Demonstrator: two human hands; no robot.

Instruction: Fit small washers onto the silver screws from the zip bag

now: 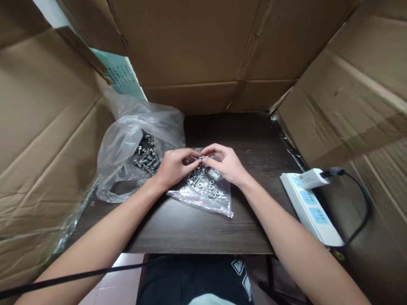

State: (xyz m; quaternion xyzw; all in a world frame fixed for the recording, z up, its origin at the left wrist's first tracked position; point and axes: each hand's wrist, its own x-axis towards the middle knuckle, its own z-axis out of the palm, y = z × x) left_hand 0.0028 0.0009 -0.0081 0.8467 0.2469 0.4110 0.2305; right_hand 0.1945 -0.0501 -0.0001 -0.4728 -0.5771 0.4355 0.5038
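Note:
My left hand (177, 166) and my right hand (226, 162) meet fingertip to fingertip over a clear zip bag (203, 205). Between the pinched fingers is a small shiny metal fastener (202, 157), gripped from both sides; its exact shape is too small to make out. Just below the fingers, loose bolts (193, 181), nuts and washers (212, 195) lie on the zip bag. Beside my left hand, a large translucent plastic bag (119, 140) lies open with a heap of bolts (148, 159) in it.
A white power strip (310, 212) with a plugged-in white adapter (313, 178) and black cable sits at the right edge of the dark table (203, 237). Cardboard walls (197, 46) enclose the back and both sides. A black cord (127, 267) crosses below my left forearm.

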